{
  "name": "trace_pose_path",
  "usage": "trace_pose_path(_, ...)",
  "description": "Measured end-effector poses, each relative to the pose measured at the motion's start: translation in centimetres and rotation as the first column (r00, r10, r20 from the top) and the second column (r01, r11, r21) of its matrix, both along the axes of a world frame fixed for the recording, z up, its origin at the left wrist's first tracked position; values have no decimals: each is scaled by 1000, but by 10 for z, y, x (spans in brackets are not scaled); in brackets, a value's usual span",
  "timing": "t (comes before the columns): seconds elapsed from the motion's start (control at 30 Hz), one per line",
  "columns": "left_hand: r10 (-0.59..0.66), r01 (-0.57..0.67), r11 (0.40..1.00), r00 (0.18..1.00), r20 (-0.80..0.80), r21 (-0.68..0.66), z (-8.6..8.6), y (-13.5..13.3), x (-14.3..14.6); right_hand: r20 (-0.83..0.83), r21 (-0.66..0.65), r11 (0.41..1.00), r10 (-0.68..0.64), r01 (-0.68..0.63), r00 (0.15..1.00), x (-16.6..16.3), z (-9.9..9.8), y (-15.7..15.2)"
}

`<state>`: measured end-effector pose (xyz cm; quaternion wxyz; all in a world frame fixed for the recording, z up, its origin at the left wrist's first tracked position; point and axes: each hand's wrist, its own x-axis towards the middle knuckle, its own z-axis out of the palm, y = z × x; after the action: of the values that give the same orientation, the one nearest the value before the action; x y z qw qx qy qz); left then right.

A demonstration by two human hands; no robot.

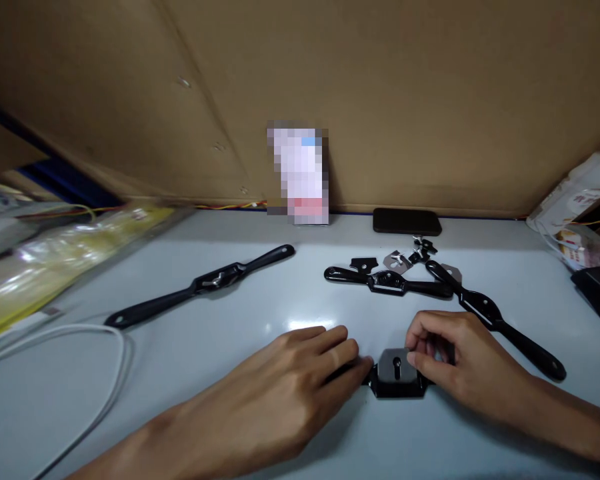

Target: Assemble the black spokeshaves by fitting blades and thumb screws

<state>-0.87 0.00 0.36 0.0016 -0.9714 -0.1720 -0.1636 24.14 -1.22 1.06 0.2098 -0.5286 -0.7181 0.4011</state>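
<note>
A black spokeshave body (pixel 397 383) lies on the white table near me, with a grey blade plate (pixel 396 363) sitting on its middle. My left hand (pixel 290 387) covers its left handle, fingers closed down over it. My right hand (pixel 455 357) is curled at the right side, thumb and fingertips pinched on the edge of the blade plate.
Three more black spokeshaves lie on the table: one at left (pixel 205 285), one in the middle (pixel 387 281), one at right (pixel 490 313). Small loose plates and screws (pixel 405 257) sit behind them. A dark phone (pixel 407 221), plastic bags (pixel 55 257), a white cable (pixel 80 373) and cardboard walls surround the table.
</note>
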Motion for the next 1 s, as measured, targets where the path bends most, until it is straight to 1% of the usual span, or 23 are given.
trace_pose_path(0.1, -19, 19, 999, 1000, 10, -39, 0, 1, 1, 40, 62, 998, 14, -17, 999, 0, 0, -1)
trace_pose_path(0.27, -2, 0, 998, 1000, -16, -67, 2, 2, 2, 28, 104, 993, 45, -48, 999, 5, 5, 0)
trace_pose_path(0.33, 3, -4, 998, 1000, -20, -59, 2, 1, 2, 35, 196, 980, 19, -25, 999, 10, 9, 4)
trace_pose_path(0.4, 9, -10, 999, 1000, -20, -52, 2, 1, 1, 57, 343, 939, -52, 29, 997, 16, 12, 9)
trace_pose_path(0.47, 22, -23, 998, 1000, -20, -59, 2, 1, 1, 83, 496, 866, -125, 68, 989, 23, 13, 17)
trace_pose_path(0.53, 34, -36, 997, 999, -28, -69, 1, 0, 1, 135, 613, 789, -150, 36, 979, 30, 11, 24)
trace_pose_path(0.6, 51, -54, 995, 998, -46, -79, 0, -1, 2, 217, 683, 729, -145, -43, 965, 35, 7, 30)
trace_pose_path(0.67, 67, -72, 994, 996, -62, -81, -1, -2, 3, 298, 711, 695, -156, -110, 942, 39, 2, 34)
trace_pose_path(0.73, 80, -86, 993, 994, -72, -78, -2, -3, 3, 365, 711, 685, -165, -160, 916, 42, -2, 37)
trace_pose_path(0.8, 79, -84, 994, 994, -70, -71, -3, -3, 4, 434, 682, 693, -128, -233, 892, 42, -5, 38)
trace_pose_path(0.9, 69, -73, 995, 996, -61, -69, -3, -4, 4, 511, 607, 712, -9, -354, 859, 38, -10, 34)
trace_pose_path(1.0, 62, -68, 995, 995, -75, -79, -2, -3, 4, 520, 561, 728, 60, -394, 852, 32, -11, 26)
